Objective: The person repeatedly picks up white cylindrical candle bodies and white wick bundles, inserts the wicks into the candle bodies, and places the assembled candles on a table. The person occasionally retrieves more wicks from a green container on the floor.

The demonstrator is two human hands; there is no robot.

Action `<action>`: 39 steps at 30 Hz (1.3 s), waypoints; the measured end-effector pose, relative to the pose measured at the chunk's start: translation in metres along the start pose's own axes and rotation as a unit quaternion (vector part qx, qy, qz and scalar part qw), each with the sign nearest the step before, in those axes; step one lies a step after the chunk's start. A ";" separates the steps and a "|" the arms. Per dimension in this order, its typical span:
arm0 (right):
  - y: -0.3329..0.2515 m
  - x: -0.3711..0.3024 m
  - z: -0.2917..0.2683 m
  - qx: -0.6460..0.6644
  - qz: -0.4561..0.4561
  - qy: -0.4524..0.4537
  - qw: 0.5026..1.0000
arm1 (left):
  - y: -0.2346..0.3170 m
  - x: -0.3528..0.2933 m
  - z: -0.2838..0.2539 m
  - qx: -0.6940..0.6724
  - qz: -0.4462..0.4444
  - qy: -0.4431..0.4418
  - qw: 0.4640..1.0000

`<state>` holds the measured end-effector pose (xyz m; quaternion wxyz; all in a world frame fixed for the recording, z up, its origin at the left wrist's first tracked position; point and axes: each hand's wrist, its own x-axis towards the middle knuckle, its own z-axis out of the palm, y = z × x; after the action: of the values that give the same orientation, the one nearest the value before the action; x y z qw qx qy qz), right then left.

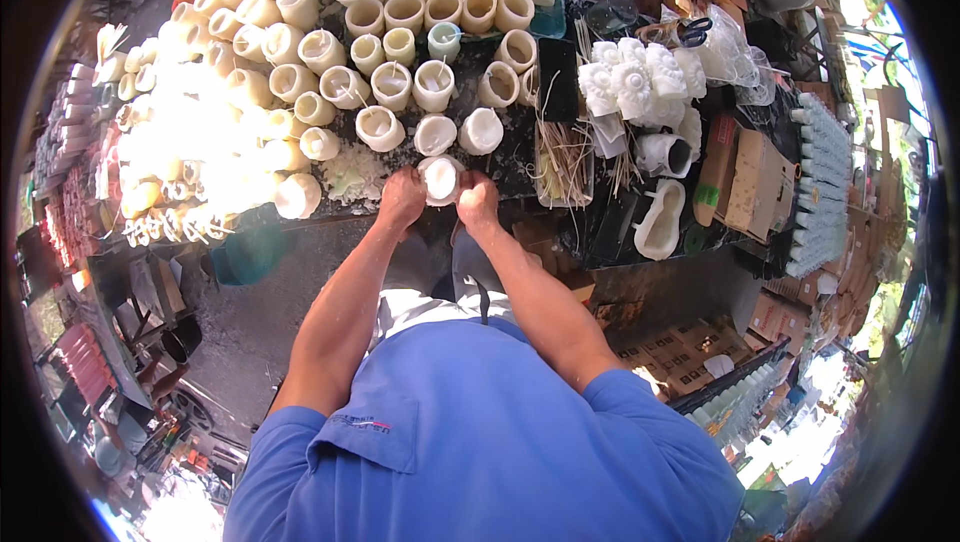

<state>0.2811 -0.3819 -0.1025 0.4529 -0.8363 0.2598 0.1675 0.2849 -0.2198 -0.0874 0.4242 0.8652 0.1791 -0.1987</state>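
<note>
Between my two hands, at the table's near edge, is a round cream mould (440, 180) filled to near its top with a smooth white mass. My left hand (402, 197) grips its left side, and my right hand (477, 199) grips its right side, fingers closed around it. Just beyond it stand another white-filled mould (435, 135) and a similar one (481, 131) to the right. A hollow mould (380, 128) sits to the left of these. Further back, many cup-shaped moulds (404, 12) stand in rows, some with thin sticks or wicks across their mouths.
On the right are thin sticks (562, 167) in a clear tray, carved white blocks (640, 82), scissors (692, 34), a cardboard box (758, 187) and a white hollow form (660, 220). A teal basin (250, 250) is below the table's left edge. Sun glare washes out the left moulds.
</note>
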 end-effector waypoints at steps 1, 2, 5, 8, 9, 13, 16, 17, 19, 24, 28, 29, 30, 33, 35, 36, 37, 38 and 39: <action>-0.004 -0.008 -0.004 0.009 -0.082 0.014 0.997 | -0.002 -0.002 -0.001 -0.032 -0.018 0.001 0.999; -0.009 -0.018 -0.008 0.011 -0.141 0.042 0.989 | -0.003 -0.008 0.000 -0.077 -0.022 0.004 0.997; -0.030 -0.048 -0.027 -0.015 -0.138 -0.019 0.990 | -0.005 -0.025 -0.004 -0.287 -0.072 -0.051 0.954; -0.054 -0.075 -0.047 0.085 -0.262 -0.029 0.961 | 0.007 -0.048 -0.011 -0.585 -0.032 -0.105 0.804; -0.061 -0.082 -0.054 0.097 -0.255 -0.035 0.961 | 0.015 -0.054 -0.017 -0.624 -0.028 -0.107 0.774; -0.078 -0.107 -0.078 0.226 -0.211 -0.109 0.945 | 0.042 -0.078 -0.046 -0.610 0.082 -0.172 0.769; -0.081 -0.117 -0.078 0.368 -0.180 -0.125 0.904 | 0.061 -0.092 -0.051 -0.572 0.080 -0.087 0.812; -0.080 -0.118 -0.076 0.409 -0.185 -0.132 0.884 | 0.065 -0.097 -0.051 -0.552 0.072 -0.060 0.829; -0.076 -0.117 -0.073 0.511 -0.141 -0.206 0.823 | 0.070 -0.103 -0.046 -0.545 0.083 -0.010 0.834; -0.065 -0.117 -0.066 0.514 -0.151 -0.198 0.821 | 0.067 -0.107 -0.043 -0.556 0.042 0.029 0.830; -0.074 -0.120 -0.055 0.513 -0.127 -0.103 0.843 | 0.063 -0.103 -0.046 -0.526 0.055 0.045 0.848; -0.077 -0.120 -0.054 0.520 -0.116 -0.098 0.840 | 0.062 -0.102 -0.048 -0.496 0.051 0.050 0.865; -0.081 -0.118 -0.052 0.491 -0.111 -0.075 0.861 | 0.061 -0.102 -0.049 -0.493 0.059 0.044 0.867; -0.083 -0.117 -0.056 0.502 0.039 -0.088 0.859 | 0.058 -0.101 -0.050 -0.494 0.043 0.022 0.868; -0.081 -0.114 -0.057 0.555 0.069 -0.109 0.822 | 0.058 -0.098 -0.050 -0.542 0.034 -0.002 0.839; -0.079 -0.113 -0.056 0.562 0.087 -0.101 0.817 | 0.058 -0.096 -0.050 -0.542 0.032 -0.017 0.840; -0.077 -0.110 -0.055 0.578 0.091 -0.114 0.803 | 0.059 -0.094 -0.050 -0.542 0.030 -0.032 0.840; -0.075 -0.108 -0.053 0.570 0.088 -0.093 0.812 | 0.059 -0.094 -0.049 -0.549 0.044 -0.048 0.833; -0.073 -0.105 -0.050 0.573 0.076 -0.092 0.811 | 0.060 -0.096 -0.049 -0.550 0.024 -0.055 0.833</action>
<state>0.2415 -0.3611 0.0274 0.8578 -0.3832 0.3282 0.0983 0.2403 -0.2287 0.0272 0.8440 0.4807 0.2142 -0.1038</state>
